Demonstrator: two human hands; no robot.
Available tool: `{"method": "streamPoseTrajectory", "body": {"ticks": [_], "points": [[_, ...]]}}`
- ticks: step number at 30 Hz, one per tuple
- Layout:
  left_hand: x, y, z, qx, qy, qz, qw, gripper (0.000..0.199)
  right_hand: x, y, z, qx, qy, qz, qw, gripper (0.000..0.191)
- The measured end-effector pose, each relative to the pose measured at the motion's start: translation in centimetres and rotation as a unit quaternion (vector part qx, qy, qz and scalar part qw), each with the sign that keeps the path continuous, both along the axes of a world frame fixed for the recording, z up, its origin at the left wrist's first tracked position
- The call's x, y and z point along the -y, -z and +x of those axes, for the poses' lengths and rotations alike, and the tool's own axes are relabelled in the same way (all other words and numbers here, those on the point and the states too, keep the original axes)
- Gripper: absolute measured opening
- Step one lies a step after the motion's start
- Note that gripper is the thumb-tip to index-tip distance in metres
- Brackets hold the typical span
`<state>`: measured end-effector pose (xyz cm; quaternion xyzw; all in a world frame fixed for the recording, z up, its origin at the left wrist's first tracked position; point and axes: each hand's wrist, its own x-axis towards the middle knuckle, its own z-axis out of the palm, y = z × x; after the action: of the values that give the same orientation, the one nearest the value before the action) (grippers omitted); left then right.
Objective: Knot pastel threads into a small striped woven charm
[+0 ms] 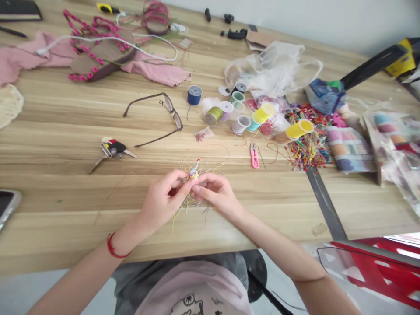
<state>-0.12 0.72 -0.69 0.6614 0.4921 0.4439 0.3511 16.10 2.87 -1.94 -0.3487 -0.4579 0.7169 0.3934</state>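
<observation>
Above the near part of the wooden table, my left hand and my right hand meet, fingertips pinched together. Between them is a small knotted cord piece in white, blue, purple and yellow, topped by a blue stem with a red tip. Loose cord ends in yellow, grey and purple hang and spread out below and around the fingers. Both hands are closed on this piece; the fingers hide its lower part. To the right lie pink thread snips and a thin needle-like tool.
Glasses, keys and a phone lie to the left. Several thread spools, a plastic bag and a heap of colourful cords stand right. At the back are a cord-wrapped board and pink cloth.
</observation>
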Motion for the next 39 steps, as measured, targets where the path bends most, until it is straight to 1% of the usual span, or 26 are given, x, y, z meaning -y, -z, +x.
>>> {"method": "streamPoseTrajectory", "body": {"ticks": [9, 18, 26, 39], "points": [[-0.2, 0.2, 0.0, -0.030, -0.012, 0.028, 0.999, 0.015, 0.1, -0.3, -0.1, 0.008, -0.016, -0.001, 1.000, 0.025], [-0.1, 0.2, -0.1, -0.046, -0.010, 0.045, 0.998, 0.015, 0.3, 0.1, 0.1, 0.023, -0.035, -0.010, 0.999, 0.023], [-0.1, 0.2, -0.1, -0.058, 0.011, 0.045, 0.997, 0.015, 0.3, 0.7, 0.0, 0.018, -0.052, -0.016, 0.998, 0.025], [-0.1, 0.1, 0.0, -0.056, 0.003, 0.051, 0.997, 0.017, 0.3, 0.6, 0.0, 0.023, -0.063, -0.022, 0.997, 0.023]]}}
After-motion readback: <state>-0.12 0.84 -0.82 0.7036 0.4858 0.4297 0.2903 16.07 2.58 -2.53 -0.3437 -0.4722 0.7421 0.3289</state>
